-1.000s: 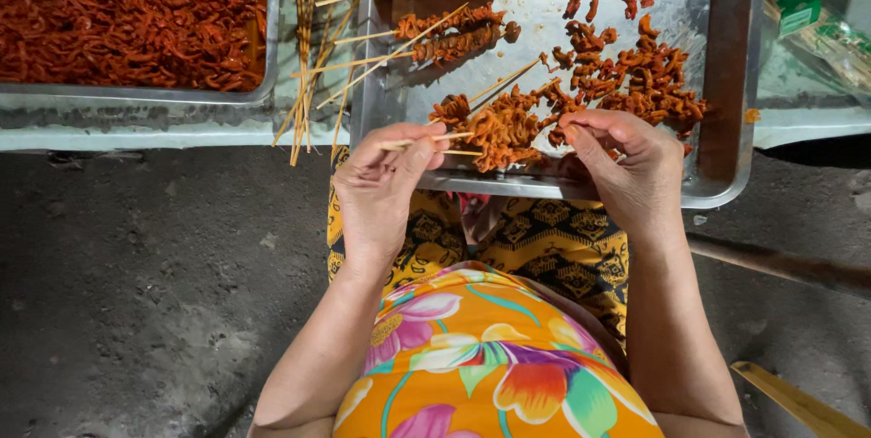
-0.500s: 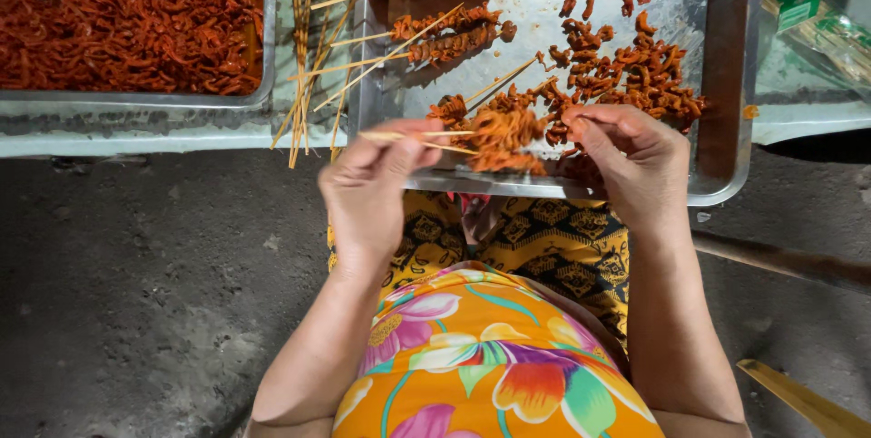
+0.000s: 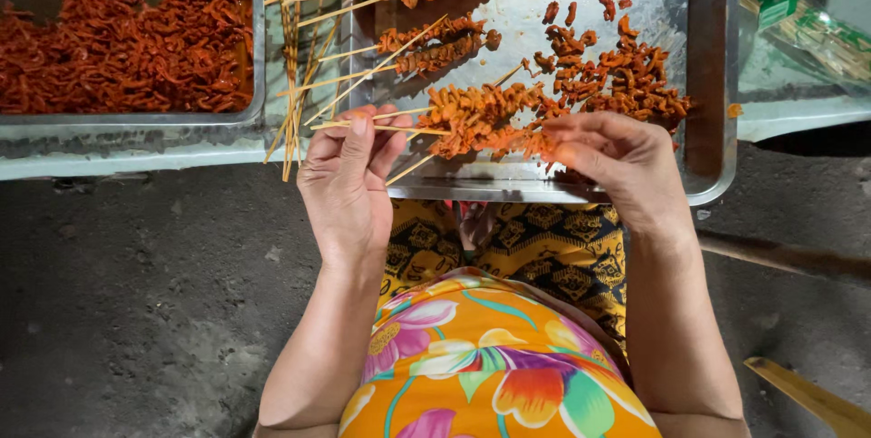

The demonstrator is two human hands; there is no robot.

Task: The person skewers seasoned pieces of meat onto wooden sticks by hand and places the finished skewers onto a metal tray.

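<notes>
My left hand (image 3: pixel 349 179) grips the bare end of a thin bamboo skewer (image 3: pixel 390 127) that runs to the right over the near rim of a metal tray (image 3: pixel 708 84). Orange-red marinated meat pieces (image 3: pixel 481 120) are threaded along the skewer. My right hand (image 3: pixel 617 161) pinches the meat at the skewer's far end, fingers closed on it. Just behind lie loose meat pieces (image 3: pixel 626 75) on the tray floor and finished skewers (image 3: pixel 435 48).
A second metal tray (image 3: pixel 249 39) at the left holds a heap of red marinated meat (image 3: pixel 118 39). Bare bamboo sticks (image 3: pixel 299 75) lie between the trays. A plastic bag of sticks (image 3: pixel 807 29) sits at the right. Dark concrete floor below; a wooden handle (image 3: pixel 807 397) at bottom right.
Both hands have drawn slightly nearer me with the skewer, and the meat now sits pushed along the stick between them. Trays and loose sticks have not moved.
</notes>
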